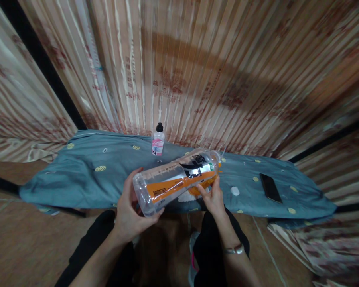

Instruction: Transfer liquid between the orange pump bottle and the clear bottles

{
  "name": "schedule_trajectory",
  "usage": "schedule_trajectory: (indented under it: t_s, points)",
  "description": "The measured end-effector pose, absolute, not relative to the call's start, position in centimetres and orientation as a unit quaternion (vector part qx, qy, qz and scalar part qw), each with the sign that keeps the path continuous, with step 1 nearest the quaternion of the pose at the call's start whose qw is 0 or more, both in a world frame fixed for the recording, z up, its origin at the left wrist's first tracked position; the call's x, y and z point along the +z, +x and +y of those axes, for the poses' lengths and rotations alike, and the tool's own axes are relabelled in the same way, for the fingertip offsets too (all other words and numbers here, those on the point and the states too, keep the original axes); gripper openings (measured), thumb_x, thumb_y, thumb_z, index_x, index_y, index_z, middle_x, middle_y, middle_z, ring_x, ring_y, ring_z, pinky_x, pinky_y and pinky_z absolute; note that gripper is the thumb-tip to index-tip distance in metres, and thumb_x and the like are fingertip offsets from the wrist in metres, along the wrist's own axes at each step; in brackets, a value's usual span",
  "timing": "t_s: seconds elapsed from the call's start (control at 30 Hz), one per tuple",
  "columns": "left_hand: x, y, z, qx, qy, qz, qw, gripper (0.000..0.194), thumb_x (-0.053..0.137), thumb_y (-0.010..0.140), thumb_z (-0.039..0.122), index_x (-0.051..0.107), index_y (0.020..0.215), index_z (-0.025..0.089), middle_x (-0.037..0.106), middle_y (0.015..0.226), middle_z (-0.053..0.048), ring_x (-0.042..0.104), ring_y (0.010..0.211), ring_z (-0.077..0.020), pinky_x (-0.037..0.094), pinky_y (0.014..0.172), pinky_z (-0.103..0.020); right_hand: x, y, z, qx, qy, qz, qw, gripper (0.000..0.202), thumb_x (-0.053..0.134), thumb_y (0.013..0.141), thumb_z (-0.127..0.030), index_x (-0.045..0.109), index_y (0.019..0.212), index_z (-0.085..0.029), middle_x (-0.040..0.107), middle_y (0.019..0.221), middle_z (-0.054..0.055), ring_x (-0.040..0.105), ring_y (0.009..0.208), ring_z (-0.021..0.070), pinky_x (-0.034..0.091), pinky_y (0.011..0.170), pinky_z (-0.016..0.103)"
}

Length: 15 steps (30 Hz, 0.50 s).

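A: Where's the large bottle (172, 181)?
B: Between the hands, over the blue cloth-covered surface (92, 185). Tilted, base toward the left hand (130, 213), neck end toward the right hand (212, 197). Clear plastic, orange label.
A: Grip?
B: Left clamped round the base, fingers and thumb on either side. Right at the lower side near the neck, by an orange item (208, 182); cannot tell which of the two it closes on. Hands well apart.
A: Nearby?
B: Small bottle (158, 144), black cap, pink label, upright beyond the large one. Dark phone (271, 187) lying flat, right of the right hand.
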<state>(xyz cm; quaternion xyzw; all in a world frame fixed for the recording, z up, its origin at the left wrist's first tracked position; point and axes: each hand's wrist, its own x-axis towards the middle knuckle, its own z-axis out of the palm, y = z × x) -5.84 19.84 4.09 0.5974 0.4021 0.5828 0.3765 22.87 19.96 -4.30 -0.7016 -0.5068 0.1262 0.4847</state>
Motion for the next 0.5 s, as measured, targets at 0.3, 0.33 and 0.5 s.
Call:
schedule_trajectory:
  t_s: [0.3,0.33,0.5]
  points:
    - [3.55,-6.33,19.99,0.553,0.620,0.405,0.382,0.091,0.089,0.066,0.031,0.046,0.146,0.023,0.078,0.116,-0.007,0.082,0.094,-0.0275,0.071,0.079,-0.037,-4.44,22.73,19.95,0.137,-0.697,-0.502,0.494,0.090,0.075,0.084,-0.060,0.044,0.153,-0.013,0.076,0.127,0.020,0.077,0.113,0.0381,0.061,0.098,0.053]
    - [3.50,-6.33,19.92,0.552,0.620,0.406,0.383,0.091,0.089,0.066,0.030,0.046,0.146,0.023,0.077,0.118,-0.008,0.082,0.096,-0.0277,0.071,0.080,-0.038,-4.43,22.72,19.95,0.139,-0.697,-0.502,0.493,0.090,0.075,0.084,-0.059,0.043,0.155,-0.013,0.076,0.128,0.020,0.077,0.113,0.0375,0.061,0.099,0.053]
    - [3.90,-5.53,19.10,0.574,0.570,0.432,0.399,0.088,0.085,0.066,0.029,0.050,0.146,0.024,0.076,0.120,-0.007,0.080,0.099,-0.0273,0.069,0.085,-0.039,-4.22,22.64,19.97,0.142,-0.706,-0.489,0.492,0.089,0.076,0.082,-0.059,0.045,0.153,-0.015,0.076,0.130,0.018,0.077,0.115,0.0360,0.061,0.101,0.051]
